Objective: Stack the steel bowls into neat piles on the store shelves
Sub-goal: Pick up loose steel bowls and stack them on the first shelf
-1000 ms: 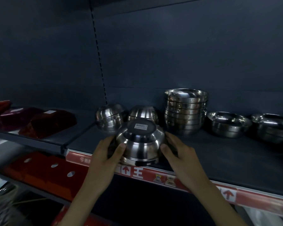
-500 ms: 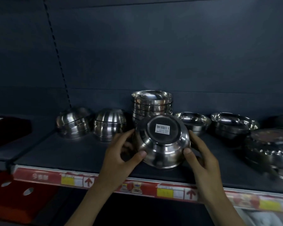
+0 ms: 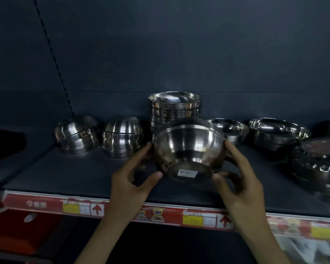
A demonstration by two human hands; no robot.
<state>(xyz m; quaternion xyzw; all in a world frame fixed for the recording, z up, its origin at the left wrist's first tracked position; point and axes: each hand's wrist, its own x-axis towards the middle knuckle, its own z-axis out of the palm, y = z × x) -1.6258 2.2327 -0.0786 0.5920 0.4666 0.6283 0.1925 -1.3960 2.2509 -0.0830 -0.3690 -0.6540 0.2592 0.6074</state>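
Turned over since half a second ago, the bowl [image 3: 188,149] is now rim-up between both hands, its barcode sticker [image 3: 187,172] low on the base; the left hand [image 3: 130,185] grips its left wall, thumb and fingers curled round it; the right hand [image 3: 242,180] grips the right wall likewise; it hangs above the middle of the shelf [image 3: 65,174], just in front of the tall stack [image 3: 174,107] at the back edge.

Nearest round steel bowl [image 3: 188,149]: smooth, mirror-glossy metal, with a small white matt paper barcode label [image 3: 187,172] on its base. The tall stack of upright steel bowls [image 3: 174,107] and the pile of upturned steel bowls [image 3: 123,138] have the same bright polished finish. Dark grey shelf deck [image 3: 65,172] and dark grey back panel [image 3: 179,54]: matt, even, unreflective; red shelf-edge price strip [image 3: 46,203]: glossy.
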